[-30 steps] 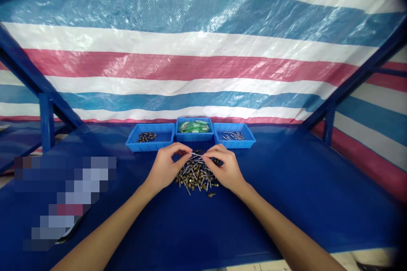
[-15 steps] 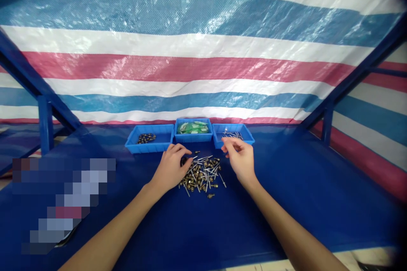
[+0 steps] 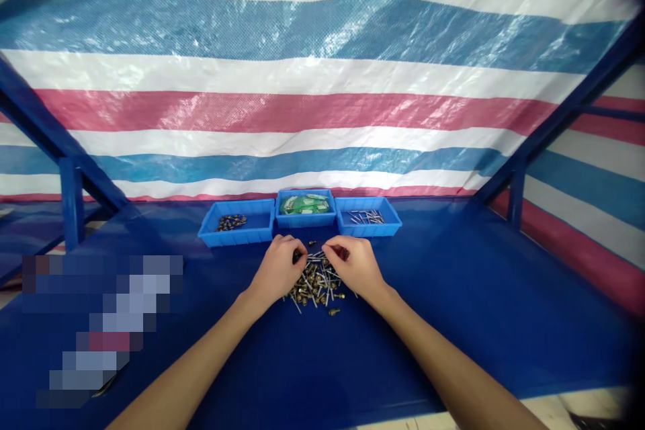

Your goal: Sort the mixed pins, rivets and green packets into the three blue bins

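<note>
A mixed pile of brass-coloured fittings and thin silver pins lies on the blue table. My left hand is at the pile's left side, thumb and forefinger pinched together over its far edge. Opposite it, my right hand pinches at the upper right of the pile, its fingertips close to the left ones. Whatever either pinch holds is too small to make out. One loose fitting rests on the near side of the pile, another small one beyond it.
Three blue bins stand behind the pile: the left bin holds dark brass fittings, the middle bin green-and-white packets, the right bin silver pins. Blue frame posts flank the table. A striped sheet hangs behind. A blurred patch covers the left.
My right hand has moved from over the right bin down and left to the pile, uncovering the pins in that bin. My left hand's thumb and forefinger have closed together.
</note>
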Demonstrator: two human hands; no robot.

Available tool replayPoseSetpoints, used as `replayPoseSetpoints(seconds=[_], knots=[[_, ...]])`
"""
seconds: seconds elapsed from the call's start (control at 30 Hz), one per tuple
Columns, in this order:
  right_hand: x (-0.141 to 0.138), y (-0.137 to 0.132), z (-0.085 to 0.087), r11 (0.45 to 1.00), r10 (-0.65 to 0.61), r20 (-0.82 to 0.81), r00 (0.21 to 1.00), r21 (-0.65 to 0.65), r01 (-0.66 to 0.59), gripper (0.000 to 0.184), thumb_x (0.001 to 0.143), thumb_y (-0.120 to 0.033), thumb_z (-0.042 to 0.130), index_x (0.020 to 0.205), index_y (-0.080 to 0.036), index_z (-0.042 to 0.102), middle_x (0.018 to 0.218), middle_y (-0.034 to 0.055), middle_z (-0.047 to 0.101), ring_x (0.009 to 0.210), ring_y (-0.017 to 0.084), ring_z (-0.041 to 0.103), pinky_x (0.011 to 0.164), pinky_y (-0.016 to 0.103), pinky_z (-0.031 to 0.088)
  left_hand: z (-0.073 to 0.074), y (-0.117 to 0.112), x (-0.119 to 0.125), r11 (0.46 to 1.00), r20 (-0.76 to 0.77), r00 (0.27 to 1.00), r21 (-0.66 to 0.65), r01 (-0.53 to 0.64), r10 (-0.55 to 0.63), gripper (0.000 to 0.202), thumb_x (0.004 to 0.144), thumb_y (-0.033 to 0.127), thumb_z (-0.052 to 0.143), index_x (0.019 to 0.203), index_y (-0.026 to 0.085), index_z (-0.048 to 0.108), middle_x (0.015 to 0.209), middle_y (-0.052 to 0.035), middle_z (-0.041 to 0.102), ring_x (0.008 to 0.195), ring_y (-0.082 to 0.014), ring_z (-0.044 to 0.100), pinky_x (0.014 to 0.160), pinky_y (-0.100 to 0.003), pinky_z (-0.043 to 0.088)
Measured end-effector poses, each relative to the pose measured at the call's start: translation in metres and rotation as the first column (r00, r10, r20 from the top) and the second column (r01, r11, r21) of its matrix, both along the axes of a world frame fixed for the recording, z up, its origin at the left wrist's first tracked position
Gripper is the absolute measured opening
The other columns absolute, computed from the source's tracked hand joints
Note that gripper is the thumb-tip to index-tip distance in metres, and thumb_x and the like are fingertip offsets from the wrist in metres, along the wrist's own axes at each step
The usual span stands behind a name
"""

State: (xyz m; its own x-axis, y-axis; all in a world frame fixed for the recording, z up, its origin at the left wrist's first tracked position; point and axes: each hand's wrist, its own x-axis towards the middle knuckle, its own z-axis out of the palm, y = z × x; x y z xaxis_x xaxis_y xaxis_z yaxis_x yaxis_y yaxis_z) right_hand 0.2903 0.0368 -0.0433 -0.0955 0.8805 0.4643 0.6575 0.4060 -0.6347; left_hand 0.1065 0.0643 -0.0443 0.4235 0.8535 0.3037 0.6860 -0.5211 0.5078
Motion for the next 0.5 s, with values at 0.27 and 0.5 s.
replayPoseSetpoints(seconds=[0.27, 0.5], knots=[[0.006, 0.000, 0.001, 0.996, -0.053, -0.029, 0.998, 0.066, 0.055, 0.015, 0.086, -0.022, 0.057, 0.094, -0.022, 0.069, 0.076, 0.0021, 0.066, 0.067, 0.017, 0.059, 0.064, 0.028, 0.048, 0.014, -0.007, -0.009, 0.992, 0.118, 0.993, 0.123, -0.022, 0.007, 0.012, 0.091, 0.019, 0.047, 0.089, 0.020, 0.059, 0.083, -0.0035, 0.064, 0.085, -0.0210, 0.059, 0.078, -0.034, 0.048], [0.008, -0.001, 0.000, 0.988, -0.154, -0.062, 0.986, -0.019, 0.153, 0.031, 0.082, -0.023, 0.059, 0.113, -0.024, 0.060, 0.139, 0.0108, 0.046, 0.050, 0.007, 0.052, 0.068, 0.034, 0.053, 0.017, 0.008, -0.030, 0.899, 0.175, 0.963, 0.356, -0.256, 0.205, 0.009, 0.089, 0.018, 0.050, 0.091, 0.021, 0.058, 0.091, -0.0050, 0.068, 0.098, -0.0242, 0.060, 0.088, -0.037, 0.046]])
